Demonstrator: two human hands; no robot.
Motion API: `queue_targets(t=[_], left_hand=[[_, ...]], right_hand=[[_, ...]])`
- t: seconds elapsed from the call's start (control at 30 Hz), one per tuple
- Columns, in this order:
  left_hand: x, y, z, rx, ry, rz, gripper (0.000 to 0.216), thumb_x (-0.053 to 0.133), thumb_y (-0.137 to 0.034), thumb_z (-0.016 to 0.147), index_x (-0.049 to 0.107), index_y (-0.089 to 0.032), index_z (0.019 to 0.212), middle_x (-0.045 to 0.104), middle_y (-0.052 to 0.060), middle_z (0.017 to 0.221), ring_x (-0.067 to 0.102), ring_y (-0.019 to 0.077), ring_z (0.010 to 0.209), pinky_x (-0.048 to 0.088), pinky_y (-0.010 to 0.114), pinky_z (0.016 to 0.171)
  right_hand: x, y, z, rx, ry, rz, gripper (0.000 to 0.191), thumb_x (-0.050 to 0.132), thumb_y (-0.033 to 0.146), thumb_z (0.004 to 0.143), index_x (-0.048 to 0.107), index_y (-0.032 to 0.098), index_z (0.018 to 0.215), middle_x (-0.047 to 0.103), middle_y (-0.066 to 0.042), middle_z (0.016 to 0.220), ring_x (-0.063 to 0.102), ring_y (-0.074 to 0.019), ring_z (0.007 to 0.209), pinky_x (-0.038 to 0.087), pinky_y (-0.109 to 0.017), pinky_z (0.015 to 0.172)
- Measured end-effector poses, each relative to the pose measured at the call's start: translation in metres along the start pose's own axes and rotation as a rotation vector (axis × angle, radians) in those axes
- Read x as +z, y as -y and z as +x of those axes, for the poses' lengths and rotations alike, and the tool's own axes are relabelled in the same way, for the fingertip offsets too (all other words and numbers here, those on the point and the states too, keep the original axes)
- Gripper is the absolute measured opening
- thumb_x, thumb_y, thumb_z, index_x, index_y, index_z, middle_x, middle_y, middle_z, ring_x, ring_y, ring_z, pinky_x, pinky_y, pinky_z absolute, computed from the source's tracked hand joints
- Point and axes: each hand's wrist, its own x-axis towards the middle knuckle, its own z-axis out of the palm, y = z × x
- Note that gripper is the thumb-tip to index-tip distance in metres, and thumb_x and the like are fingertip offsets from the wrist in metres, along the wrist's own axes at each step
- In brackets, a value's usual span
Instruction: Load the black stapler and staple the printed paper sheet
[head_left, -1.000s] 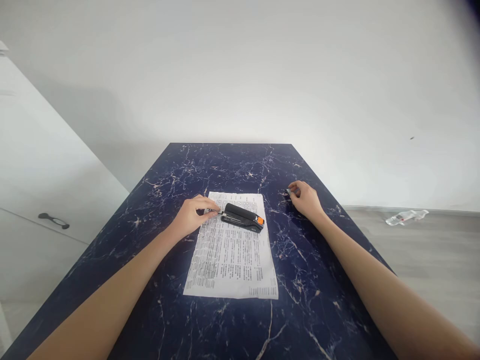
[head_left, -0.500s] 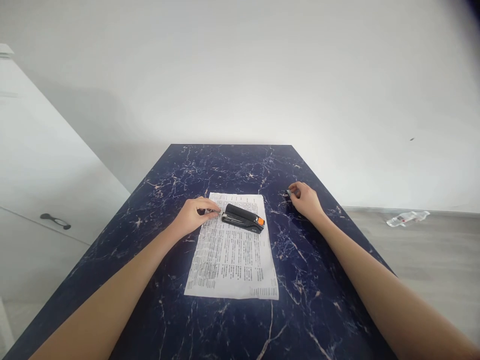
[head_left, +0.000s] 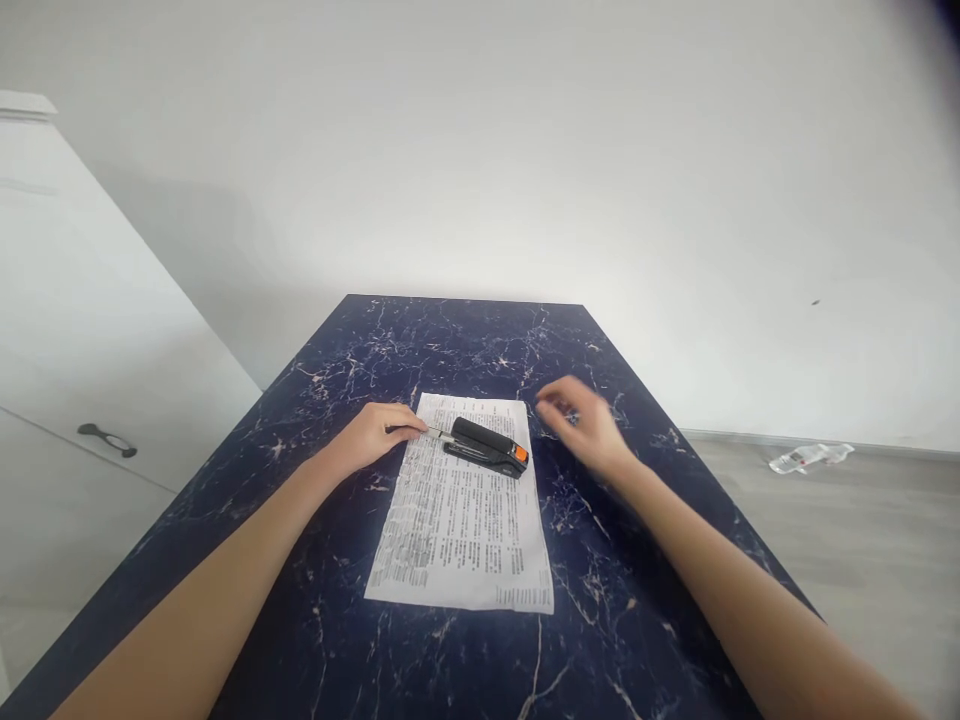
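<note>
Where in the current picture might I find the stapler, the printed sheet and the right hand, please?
Stapler (head_left: 487, 441): head view, on its black upper body.
Printed sheet (head_left: 465, 530): head view, on its lower half.
Right hand (head_left: 591, 425): head view, on the back of it.

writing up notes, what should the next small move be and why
Perhaps bring the right hand across to the stapler: the left hand pinches a thin metal piece at the stapler's left end, and the right is apart from it.
</note>
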Motion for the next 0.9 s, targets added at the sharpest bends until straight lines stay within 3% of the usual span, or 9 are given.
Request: queue_targets(t=[0.07,0.13,0.23,0.37,0.53,0.9], left_hand=[[0.002,0.002,0.001,0.05,0.009,0.04,0.021,0.062,-0.033,0.099,0.081,-0.032,0.108,0.078,0.005,0.107,0.074,0.0225,0.097,0.06,0.038,0.091],[0.003,0.004,0.002,0.093,0.002,0.078,0.023,0.059,-0.032,0.1,0.081,-0.031,0.107,0.076,0.006,0.114,0.072,0.0234,0.103,0.059,0.04,0.093],[0.004,0.005,0.001,0.126,-0.007,0.067,0.026,0.056,-0.029,0.102,0.081,-0.029,0.103,0.075,0.006,0.118,0.073,0.0224,0.104,0.059,0.039,0.095],[0.012,-0.002,0.001,0.213,0.046,-0.031,0.024,0.056,-0.027,0.102,0.081,-0.025,0.102,0.077,0.006,0.108,0.073,0.0201,0.097,0.062,0.035,0.087],[0.03,-0.022,0.006,0.323,0.078,-0.046,0.024,0.057,-0.024,0.102,0.078,-0.021,0.091,0.076,0.007,0.1,0.071,0.0184,0.09,0.06,0.031,0.081],[0.045,-0.04,0.01,0.149,-0.058,0.146,0.017,0.067,-0.026,0.096,0.058,-0.019,0.083,0.065,0.0,0.08,0.06,0.0167,0.075,0.046,0.03,0.07]], right_hand=[[0.015,0.029,-0.007,-0.102,0.257,0.106,0.027,0.063,0.039,0.097,0.063,0.025,0.12,0.068,-0.008,0.116,0.064,-0.026,0.102,0.053,-0.04,0.085],[0.032,0.046,-0.013,-0.12,0.353,0.12,0.033,0.069,0.039,0.093,0.062,0.025,0.122,0.068,-0.008,0.113,0.064,-0.0254,0.098,0.053,-0.039,0.082],[0.048,0.048,-0.016,-0.063,0.335,0.159,0.025,0.066,0.033,0.095,0.062,0.023,0.118,0.069,-0.006,0.103,0.064,-0.0227,0.09,0.051,-0.037,0.079],[0.049,0.033,-0.011,0.0,0.358,0.289,0.025,0.065,0.033,0.095,0.065,0.024,0.119,0.071,-0.006,0.105,0.066,-0.0224,0.091,0.051,-0.036,0.078],[0.047,0.026,-0.011,-0.063,0.395,0.361,0.03,0.072,0.034,0.09,0.068,0.023,0.118,0.071,-0.006,0.106,0.066,-0.0221,0.091,0.051,-0.036,0.08],[0.049,0.032,-0.011,-0.14,0.408,0.359,0.031,0.074,0.034,0.09,0.067,0.021,0.117,0.07,-0.007,0.103,0.065,-0.0209,0.088,0.051,-0.035,0.078]])
